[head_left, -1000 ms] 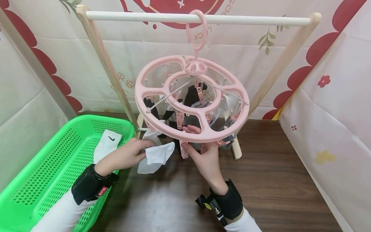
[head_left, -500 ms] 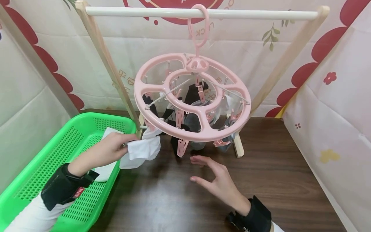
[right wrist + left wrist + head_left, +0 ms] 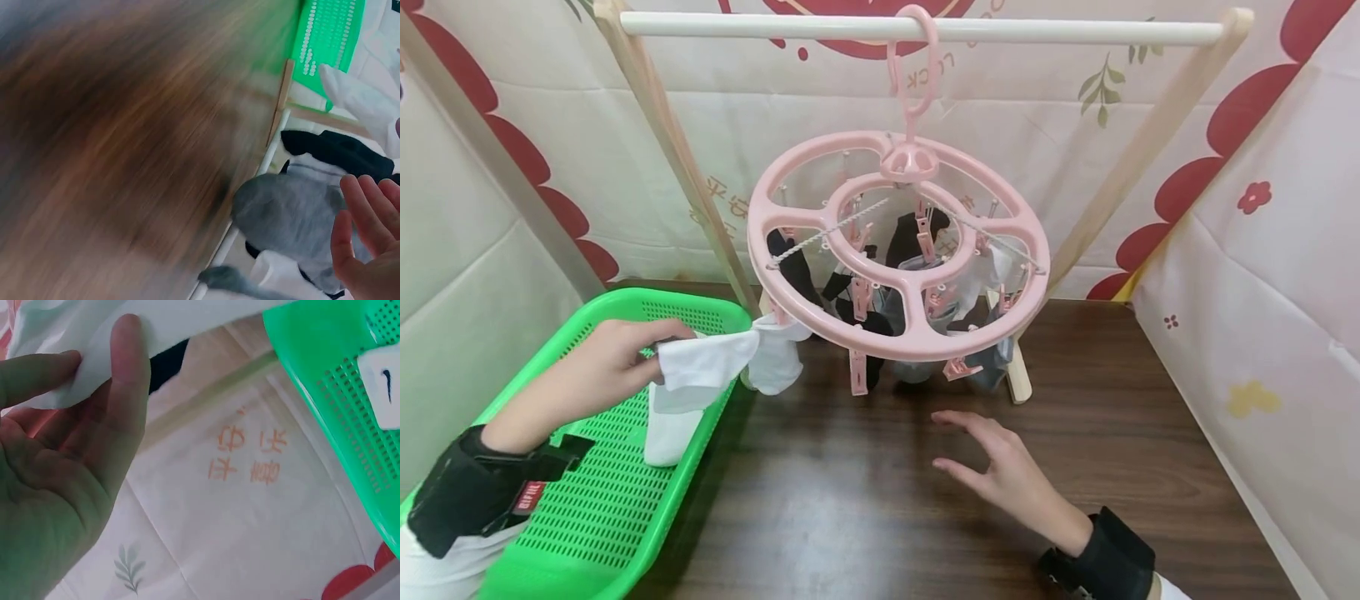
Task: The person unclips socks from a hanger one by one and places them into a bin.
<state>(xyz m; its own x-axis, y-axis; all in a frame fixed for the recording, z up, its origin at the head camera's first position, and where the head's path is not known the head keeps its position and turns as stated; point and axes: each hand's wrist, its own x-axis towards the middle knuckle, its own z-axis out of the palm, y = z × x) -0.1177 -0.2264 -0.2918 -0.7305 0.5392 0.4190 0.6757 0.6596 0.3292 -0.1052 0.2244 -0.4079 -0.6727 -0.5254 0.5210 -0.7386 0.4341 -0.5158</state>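
Observation:
My left hand (image 3: 617,358) pinches a white sock (image 3: 703,367) over the rim of the green basket (image 3: 572,517); the left wrist view shows the thumb and fingers (image 3: 128,375) pressed on the white sock (image 3: 187,325). A second white sock (image 3: 778,358) hangs from the pink round clip hanger (image 3: 898,250), right beside the held one. Black, grey and white socks (image 3: 910,321) hang from its clips. My right hand (image 3: 1000,467) hovers open above the table, below the hanger, holding nothing; its fingers (image 3: 369,219) show in the right wrist view near a grey sock (image 3: 287,212).
The hanger hooks on a wooden rail (image 3: 925,29) of a small rack with slanted legs (image 3: 677,158). Another white sock (image 3: 670,429) lies in the basket. The dark wooden table (image 3: 880,517) is walled by patterned cloth (image 3: 1262,292) on the right and back.
My left hand has pulled the white sock leftward from the hanger toward the basket. My right hand has left the hanger's clip and dropped down and right, open.

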